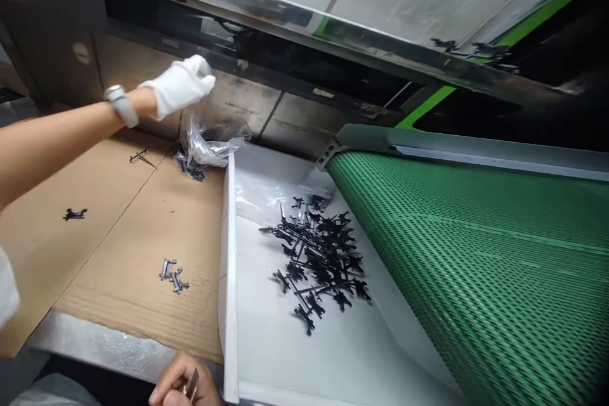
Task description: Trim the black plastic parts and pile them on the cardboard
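Note:
My left hand (183, 87), in a white glove with a watch band at the wrist, is raised over the back of the cardboard-covered bench. Its fingers are curled in, and whatever may be between them is hidden. Bare-skinned, my right hand (188, 382) is at the bottom edge, closed around a small shiny metal tool (191, 384) whose kind is mostly hidden. Small dark moulded parts (174, 275) lie on the cardboard (128, 254), with a single one (75, 214) farther left. To the right, a white bin (266, 336) contains a heap of black moulded parts on sprues (318, 254).
A clear plastic bag (204, 143) with dark pieces lies against the bin's back left corner. A thin sprue piece (140, 157) rests on the cardboard. The green conveyor belt (476, 254) slopes along the right. Black parts (492, 52) sit on the machine ledge (380, 54) above.

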{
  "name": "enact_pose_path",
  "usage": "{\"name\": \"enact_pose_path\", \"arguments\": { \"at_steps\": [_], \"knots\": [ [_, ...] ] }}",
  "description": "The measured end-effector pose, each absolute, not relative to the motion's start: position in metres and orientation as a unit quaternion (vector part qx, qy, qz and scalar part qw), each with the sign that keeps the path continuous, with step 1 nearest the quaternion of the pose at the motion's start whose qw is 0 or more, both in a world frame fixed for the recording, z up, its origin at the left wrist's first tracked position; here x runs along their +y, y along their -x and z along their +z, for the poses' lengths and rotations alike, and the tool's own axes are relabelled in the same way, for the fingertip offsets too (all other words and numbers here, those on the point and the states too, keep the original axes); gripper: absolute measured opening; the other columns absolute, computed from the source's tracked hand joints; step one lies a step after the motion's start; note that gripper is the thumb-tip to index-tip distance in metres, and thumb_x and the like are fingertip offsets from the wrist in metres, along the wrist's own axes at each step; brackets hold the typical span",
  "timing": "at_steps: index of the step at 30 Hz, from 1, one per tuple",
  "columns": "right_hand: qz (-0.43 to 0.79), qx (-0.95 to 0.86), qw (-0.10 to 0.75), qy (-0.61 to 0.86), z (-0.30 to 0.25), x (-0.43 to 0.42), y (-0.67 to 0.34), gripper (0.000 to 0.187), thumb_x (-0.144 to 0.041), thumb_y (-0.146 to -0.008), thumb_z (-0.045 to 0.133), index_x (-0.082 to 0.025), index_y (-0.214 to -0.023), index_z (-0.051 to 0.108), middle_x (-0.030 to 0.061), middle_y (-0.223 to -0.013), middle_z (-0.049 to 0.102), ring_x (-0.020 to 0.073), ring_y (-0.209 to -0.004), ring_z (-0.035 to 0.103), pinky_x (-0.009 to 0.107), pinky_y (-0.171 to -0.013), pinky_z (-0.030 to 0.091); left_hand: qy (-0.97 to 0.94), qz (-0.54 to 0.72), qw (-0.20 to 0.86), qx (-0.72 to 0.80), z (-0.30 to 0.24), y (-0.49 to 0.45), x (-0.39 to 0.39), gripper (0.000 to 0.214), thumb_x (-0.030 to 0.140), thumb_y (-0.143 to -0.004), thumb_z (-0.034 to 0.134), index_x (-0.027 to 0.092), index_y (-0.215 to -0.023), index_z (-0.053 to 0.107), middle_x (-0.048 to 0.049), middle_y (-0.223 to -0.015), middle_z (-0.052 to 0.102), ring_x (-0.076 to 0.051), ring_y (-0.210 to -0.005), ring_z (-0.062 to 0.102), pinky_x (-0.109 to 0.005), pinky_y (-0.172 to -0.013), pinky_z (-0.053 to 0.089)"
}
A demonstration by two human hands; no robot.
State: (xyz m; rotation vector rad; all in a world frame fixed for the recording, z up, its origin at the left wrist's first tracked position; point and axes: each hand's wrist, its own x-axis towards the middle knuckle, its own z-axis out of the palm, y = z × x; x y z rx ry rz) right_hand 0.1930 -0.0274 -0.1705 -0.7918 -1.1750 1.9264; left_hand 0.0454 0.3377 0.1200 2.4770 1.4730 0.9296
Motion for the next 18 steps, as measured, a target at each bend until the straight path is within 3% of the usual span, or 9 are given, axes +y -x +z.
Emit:
{"name": "enact_pose_path", "arguments": {
  "at_steps": [3, 7, 9, 13, 18],
  "knots": [
    [0.754, -0.447, 0.384, 0.292, -0.167, -0.033, -0.191, 0.072, -0.093, -0.085, 0.07, -0.022, -0.091, 0.071, -0.0072, -0.054, 0.046, 0.0084, -0.044, 0.035, 0.024, -0.046, 0.032, -0.814, 0.206, 0.025, 0.543, 0.084, 0.03, 0.281, 0.048, 0.034, -0.113, 0.047, 0.004, -0.149, 0.058, -0.0153, -0.14, 0.071, -0.026, -0.126, 0.063, -0.048, -0.122, 0.044],
    [0.776, -0.428, 0.384, 0.259, -0.157, -0.031, -0.193, 0.065, -0.087, -0.09, 0.071, -0.022, -0.089, 0.071, -0.0079, -0.057, 0.044, 0.0076, -0.045, 0.033, 0.023, -0.046, 0.029, -0.804, -0.043, 0.085, 0.587, 0.025, 0.113, 0.214, 0.039, 0.024, -0.093, 0.069, 0.012, -0.13, 0.076, -0.0111, -0.132, 0.08, -0.023, -0.108, 0.071, -0.034, -0.104, 0.053],
    [0.786, -0.422, 0.379, 0.247, -0.151, -0.028, -0.196, 0.059, -0.08, -0.093, 0.075, -0.022, -0.087, 0.071, -0.0076, -0.06, 0.045, 0.007, -0.046, 0.033, 0.023, -0.047, 0.029, -0.791, -0.114, 0.113, 0.591, 0.002, 0.133, 0.199, 0.032, 0.022, -0.089, 0.07, 0.019, -0.119, 0.08, -0.0078, -0.123, 0.082, -0.021, -0.1, 0.074, -0.028, -0.093, 0.054],
    [0.788, -0.41, 0.383, 0.252, -0.139, -0.03, -0.199, 0.048, -0.068, -0.1, 0.074, -0.022, -0.091, 0.069, -0.0088, -0.06, 0.044, 0.0074, -0.047, 0.032, 0.022, -0.047, 0.027, -0.769, -0.172, 0.117, 0.604, -0.018, 0.139, 0.202, 0.021, 0.019, -0.089, 0.058, 0.022, -0.099, 0.076, -0.0058, -0.096, 0.081, -0.022, -0.077, 0.07, -0.031, -0.073, 0.048],
    [0.769, -0.397, 0.426, 0.264, -0.135, -0.035, -0.188, 0.05, -0.07, -0.1, 0.074, -0.022, -0.09, 0.062, -0.0113, -0.058, 0.044, 0.0046, -0.042, 0.03, 0.019, -0.044, 0.027, -0.768, -0.215, 0.126, 0.59, -0.009, 0.128, 0.209, 0.01, 0.015, -0.073, 0.062, 0.023, -0.076, 0.066, -0.0044, -0.076, 0.075, -0.021, -0.059, 0.059, -0.032, -0.062, 0.041]
  ]
}}
